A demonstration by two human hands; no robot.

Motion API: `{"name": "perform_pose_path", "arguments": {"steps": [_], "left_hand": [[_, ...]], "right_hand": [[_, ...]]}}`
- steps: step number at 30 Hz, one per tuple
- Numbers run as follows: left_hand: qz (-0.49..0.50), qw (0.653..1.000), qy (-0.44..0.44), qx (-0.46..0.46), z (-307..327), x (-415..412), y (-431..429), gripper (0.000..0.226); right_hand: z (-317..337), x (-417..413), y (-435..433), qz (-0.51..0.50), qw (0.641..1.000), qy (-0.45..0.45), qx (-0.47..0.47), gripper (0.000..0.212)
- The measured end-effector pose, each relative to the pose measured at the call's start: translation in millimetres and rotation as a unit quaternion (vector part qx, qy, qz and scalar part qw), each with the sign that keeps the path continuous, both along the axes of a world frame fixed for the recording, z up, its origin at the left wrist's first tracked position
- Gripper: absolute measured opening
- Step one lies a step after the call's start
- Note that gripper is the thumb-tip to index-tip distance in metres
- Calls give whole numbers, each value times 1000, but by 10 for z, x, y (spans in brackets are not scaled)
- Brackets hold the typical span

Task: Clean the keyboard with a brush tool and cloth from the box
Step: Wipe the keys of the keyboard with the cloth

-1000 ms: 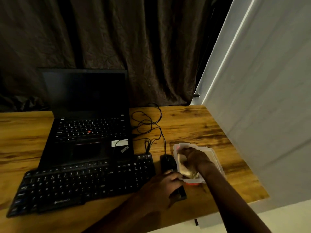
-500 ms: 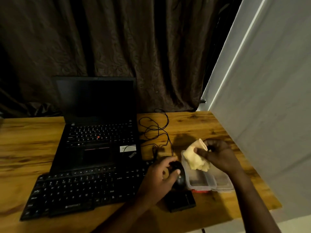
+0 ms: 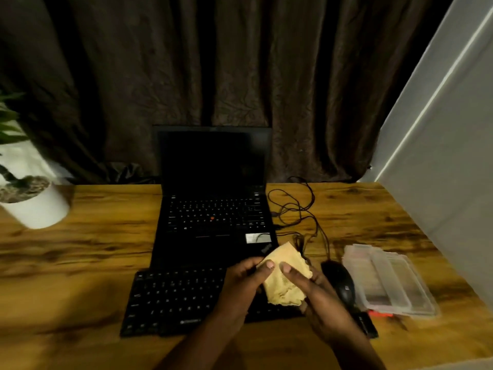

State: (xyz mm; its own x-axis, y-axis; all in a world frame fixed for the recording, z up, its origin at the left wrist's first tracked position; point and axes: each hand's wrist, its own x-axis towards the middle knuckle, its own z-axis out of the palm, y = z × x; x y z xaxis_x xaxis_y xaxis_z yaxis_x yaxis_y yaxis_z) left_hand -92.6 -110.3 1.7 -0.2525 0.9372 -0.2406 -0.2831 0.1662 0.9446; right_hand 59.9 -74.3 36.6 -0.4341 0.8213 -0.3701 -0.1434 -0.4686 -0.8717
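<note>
**A:** Nearest first: what are the hands doing?

**B:** Both are on the yellow cloth [image 3: 285, 276]. The left hand [image 3: 240, 284] pinches its left edge, thumb on top. The right hand [image 3: 320, 297] grips the right side, thumb pressed on the cloth and fingers curled beneath. They hold it in the air above the right part of the external keyboard [image 3: 173, 295].

**A:** And a second ago?

**B:** The right hand was down in the plastic box [image 3: 392, 281] and the left rested on the mouse [image 3: 341, 284]. Half a second ago the right hand alone had the cloth, lifted over the box. Now the left has let go of the mouse and joined in. I judge the cloth is fetched and is being spread or folded for wiping. It does not look to be touching the keys.

**A:** The brush tool?

**B:** I cannot find it. The box, just right of the mouse, is blurred. A red-orange bit [image 3: 380, 313] shows at its near edge, but I cannot say what it is. The hands also cover the keyboard's right end.

**A:** Farther back?

**B:** An open laptop [image 3: 213, 209] with a dark screen, and tangled cables [image 3: 298, 209] to its right. A white plant pot [image 3: 40, 206] is cut off at the left edge, and a dark curtain [image 3: 240, 76] hangs behind the wooden table [image 3: 93, 249].
</note>
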Motion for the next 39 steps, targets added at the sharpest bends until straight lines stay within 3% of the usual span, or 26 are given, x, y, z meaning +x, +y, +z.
{"name": "perform_pose_path", "arguments": {"steps": [4,8,11,14,16,18,20,23,28,34,39], "left_hand": [[20,1000,19,-15,-125,-438,-198,19],[28,971,237,27,-249,-903,-329,34],[28,932,355,71,-370,-1370,-467,36],[9,883,459,99,-586,-1820,-605,37],[2,853,509,112,-731,-2051,-702,40],[-19,820,562,110,-844,-2216,-810,51],[-62,811,577,77,-903,-2328,-923,68],[-128,832,539,27,-943,-2483,-1085,99],[-204,805,556,29,-891,-2636,-1177,132],[-213,833,509,44,-830,-2684,-1161,142],[-183,856,482,23,-1005,-2704,-1151,150]], "right_hand": [[-154,-506,-272,-20,997,29,-73,37],[-306,-883,-395,-112,990,-1,-89,33],[-335,-1053,-450,-183,976,-119,23,21],[-357,-1138,-469,-194,899,-291,265,20],[-470,-1218,-466,-136,797,-427,405,27],[-613,-1353,-479,-73,708,-529,462,36],[-718,-1533,-522,-29,674,-554,487,47],[-876,-1793,-597,16,643,-566,516,53],[-997,-2043,-722,36,642,-561,521,53],[-1025,-2387,-832,57,653,-522,546,50],[-1080,-2677,-920,97,640,-483,589,44]]}}
